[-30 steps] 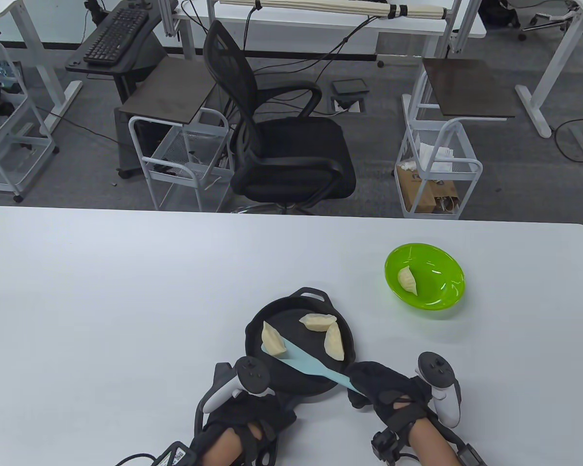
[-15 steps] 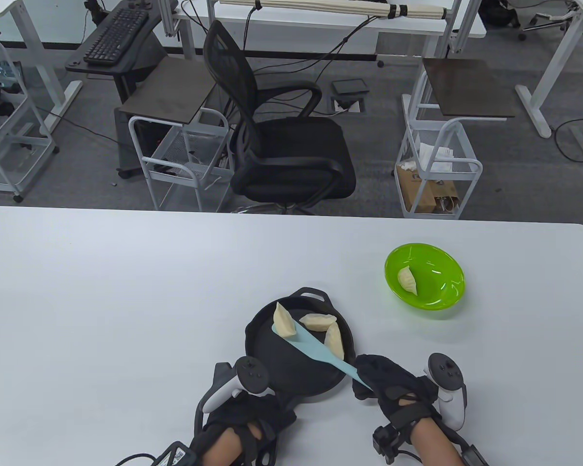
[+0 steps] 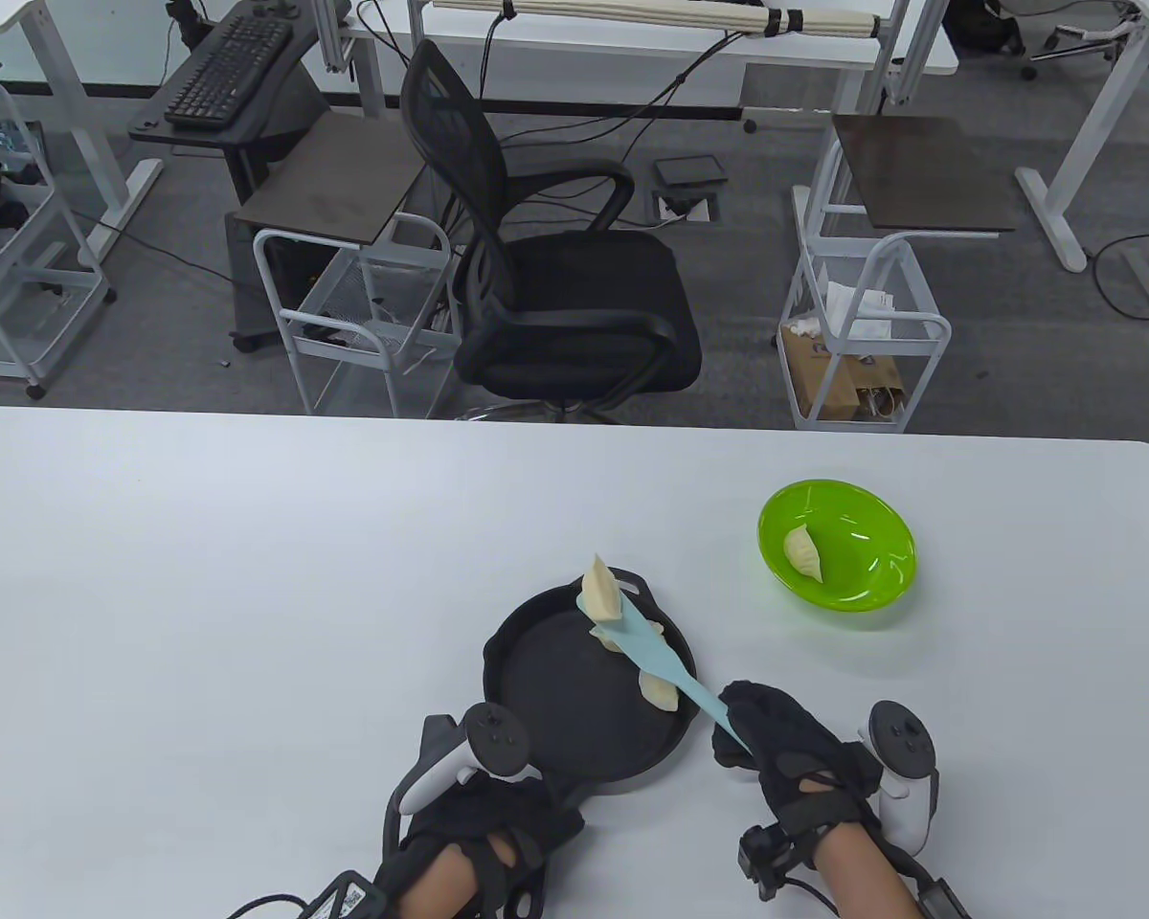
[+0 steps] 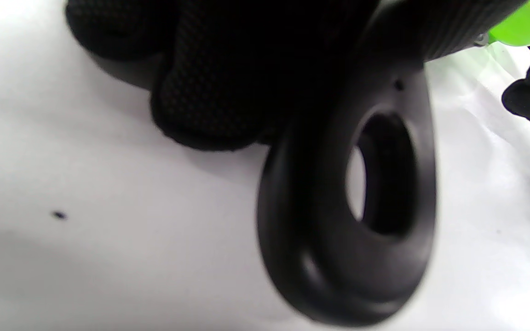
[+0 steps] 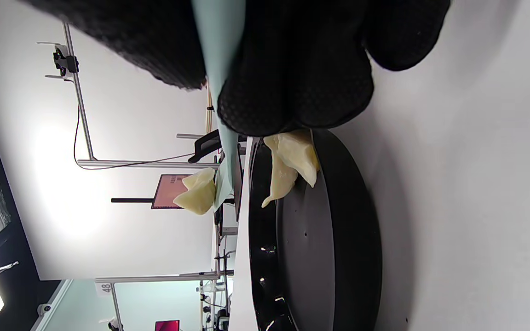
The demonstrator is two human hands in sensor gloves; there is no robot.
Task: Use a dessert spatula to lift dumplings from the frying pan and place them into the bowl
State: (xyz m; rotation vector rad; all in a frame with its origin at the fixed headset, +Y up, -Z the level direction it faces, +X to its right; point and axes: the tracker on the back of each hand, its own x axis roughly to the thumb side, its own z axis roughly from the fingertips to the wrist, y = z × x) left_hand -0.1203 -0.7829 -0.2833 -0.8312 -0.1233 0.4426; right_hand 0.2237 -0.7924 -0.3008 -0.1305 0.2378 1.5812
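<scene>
Only the right wrist view shows the lifted dumpling [image 5: 197,194] clear above the frying pan [image 5: 334,239]; the right hand [image 3: 780,742] grips the dessert spatula [image 3: 653,656]; the left hand [image 3: 484,823] grips the pan handle [image 4: 352,220]; the bowl [image 3: 838,546] stands apart, right, on the surface [image 3: 249,574].

Grey carpet floor [image 3: 1015,316] beyond the white surface [image 3: 249,593]: black mesh office chair [image 3: 555,278], two white wire carts [image 3: 364,316], keyboard [image 3: 230,72] on a dark stand, white desks along the back.
</scene>
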